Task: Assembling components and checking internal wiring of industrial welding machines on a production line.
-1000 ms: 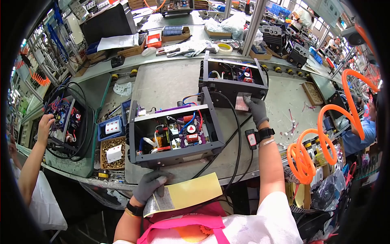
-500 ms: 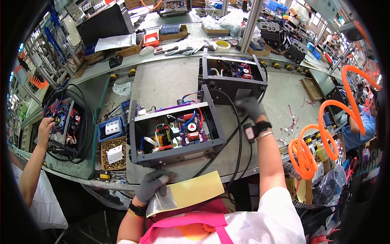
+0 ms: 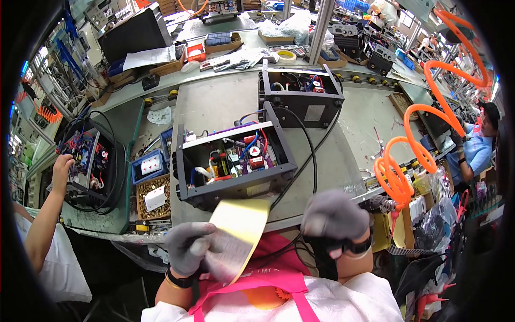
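A: Status on the bench (image 3: pixel 225 102)?
B: Two open black boxes on it. Far box (image 3: pixel 301 96) sits at the back right, lid off, wiring showing. Near box (image 3: pixel 232 161) is in front of it, also open, boards and red and blue wires inside, black cable (image 3: pixel 308 155) running from it toward the near edge

A: Hands?
B: Both gloved, both at the near edge, neither touching a box. Left hand (image 3: pixel 189 248) is pinched on a yellow sheet (image 3: pixel 236 239), curled upward just in front of the near box. Right hand (image 3: pixel 333 216) is curled in a loose fist; can't tell if it holds anything

A: So how far?
B: My read: sheet not applied yet, both boxes uncovered, most work left
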`<action>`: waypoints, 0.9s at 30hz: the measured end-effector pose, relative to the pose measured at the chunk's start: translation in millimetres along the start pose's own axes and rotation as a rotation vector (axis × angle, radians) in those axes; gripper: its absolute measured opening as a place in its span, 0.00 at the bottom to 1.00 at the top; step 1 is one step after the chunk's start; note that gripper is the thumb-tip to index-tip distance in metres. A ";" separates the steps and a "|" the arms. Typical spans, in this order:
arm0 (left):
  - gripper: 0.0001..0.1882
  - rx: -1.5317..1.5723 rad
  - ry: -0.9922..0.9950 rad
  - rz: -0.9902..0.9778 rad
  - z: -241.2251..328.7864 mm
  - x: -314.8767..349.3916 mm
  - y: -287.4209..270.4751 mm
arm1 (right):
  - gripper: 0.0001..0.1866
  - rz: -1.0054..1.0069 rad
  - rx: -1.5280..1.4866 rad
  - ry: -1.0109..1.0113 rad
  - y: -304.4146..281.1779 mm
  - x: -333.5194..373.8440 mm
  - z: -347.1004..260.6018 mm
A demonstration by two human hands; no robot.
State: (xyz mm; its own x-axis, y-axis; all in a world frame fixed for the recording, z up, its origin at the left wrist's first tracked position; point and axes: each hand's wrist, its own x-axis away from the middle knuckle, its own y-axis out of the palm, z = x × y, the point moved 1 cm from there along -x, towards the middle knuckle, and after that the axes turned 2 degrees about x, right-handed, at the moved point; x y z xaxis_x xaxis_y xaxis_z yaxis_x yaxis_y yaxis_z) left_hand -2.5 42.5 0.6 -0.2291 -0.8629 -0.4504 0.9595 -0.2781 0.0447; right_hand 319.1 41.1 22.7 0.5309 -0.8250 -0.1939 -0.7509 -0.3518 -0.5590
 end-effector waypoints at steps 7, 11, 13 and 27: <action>0.22 -0.521 0.575 -0.364 12.6 -2.0 43.0 | 0.24 0.334 -0.416 -0.144 56.4 -18.6 -53.5; 0.20 -0.535 0.506 -0.280 -0.5 4.3 59.2 | 0.20 0.400 0.893 -0.358 11.1 12.9 -73.1; 0.20 -0.439 0.382 -0.201 -6.2 8.2 60.0 | 0.16 0.569 1.058 -0.324 -22.6 41.8 -83.3; 0.20 -0.358 0.034 -0.118 -41.8 29.2 41.2 | 0.24 1.720 0.852 0.745 -228.1 539.3 26.6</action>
State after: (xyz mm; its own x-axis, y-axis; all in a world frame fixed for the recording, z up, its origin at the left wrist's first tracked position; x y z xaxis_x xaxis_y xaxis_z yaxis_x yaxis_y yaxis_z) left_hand 37.2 23.4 -48.1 -0.3419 -0.8177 -0.4631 0.9247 -0.2049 -0.3209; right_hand 787.1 -311.7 24.2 -0.7604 -0.0737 -0.6452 0.2514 0.8826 -0.3972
